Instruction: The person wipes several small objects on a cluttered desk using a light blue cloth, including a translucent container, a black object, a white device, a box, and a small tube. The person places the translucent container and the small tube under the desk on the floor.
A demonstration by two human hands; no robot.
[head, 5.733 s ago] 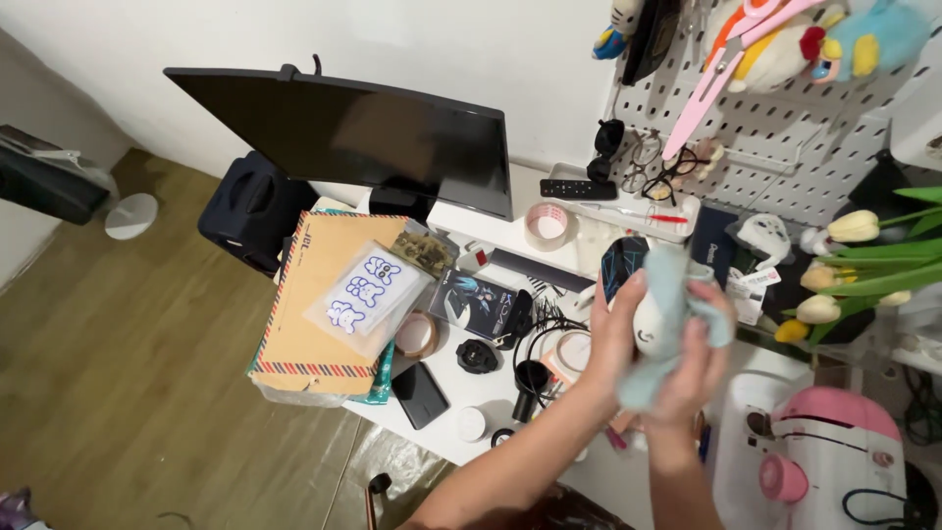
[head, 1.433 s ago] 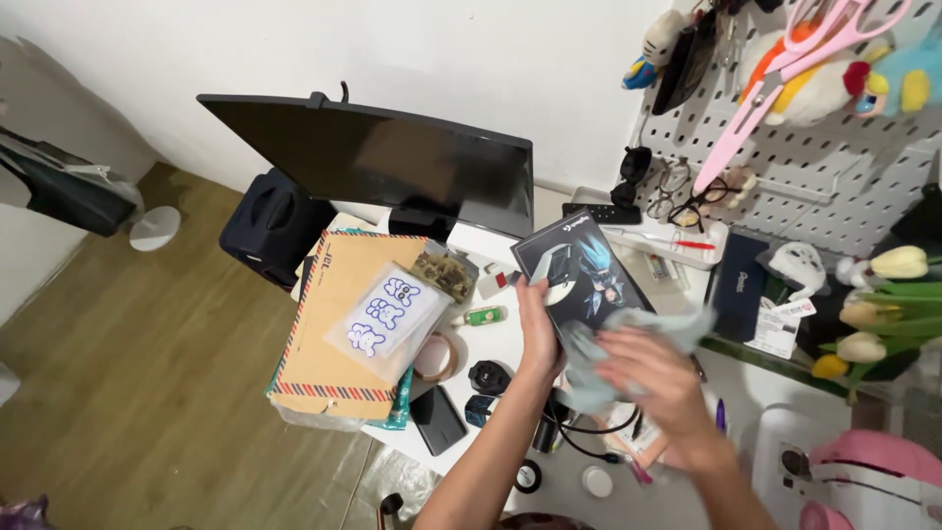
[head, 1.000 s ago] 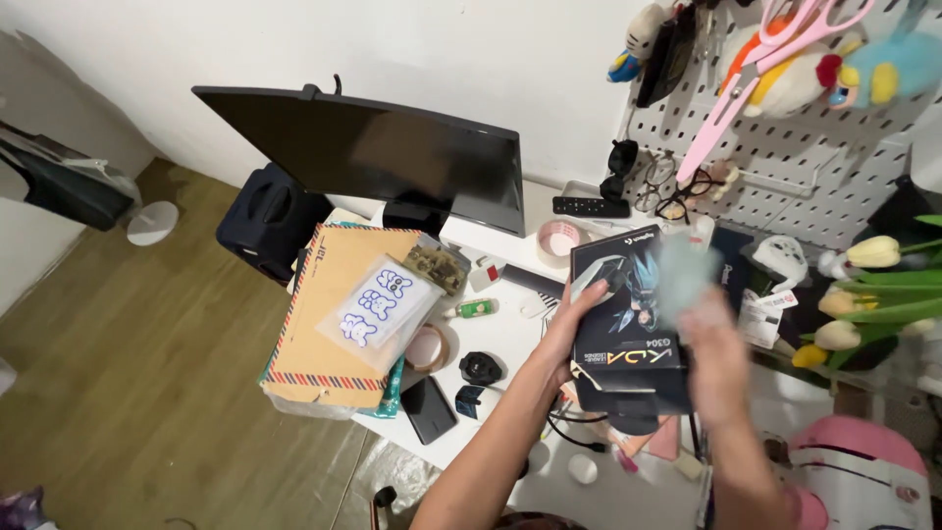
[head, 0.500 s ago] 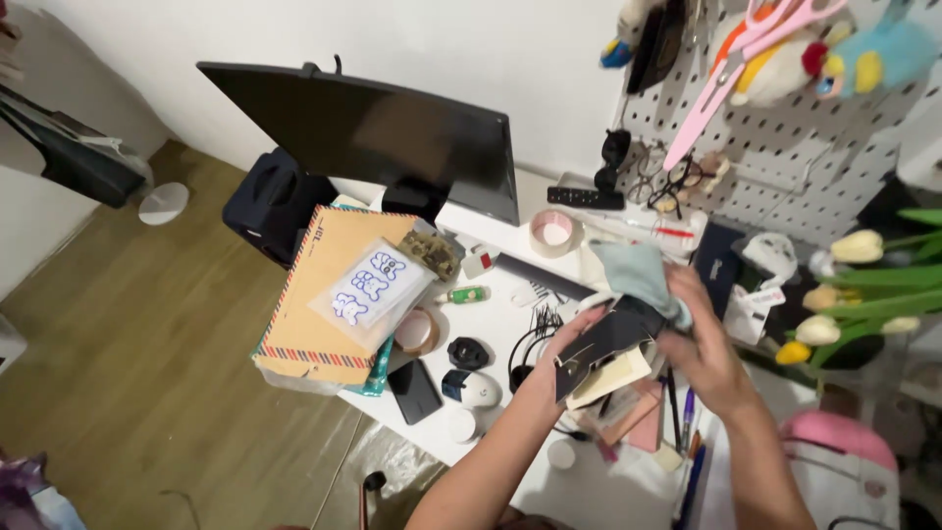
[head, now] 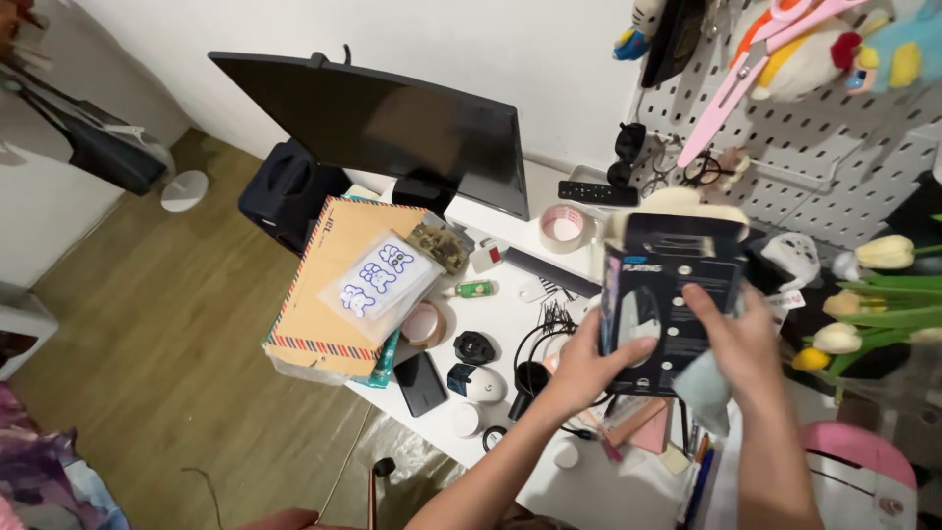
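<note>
The box in the middle right of the frame is dark printed cardboard with a slight sheen. Under it a pale blue cloth looks soft and matt. At centre left, a brown paper envelope carries a clear glossy plastic bag. The counter is smooth white; the floor is wood-grained.

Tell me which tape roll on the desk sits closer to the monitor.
The whitish tape roll, lying just right of the monitor. The brown tape roll lies farther forward, beside the striped-edged cardboard box.
</note>
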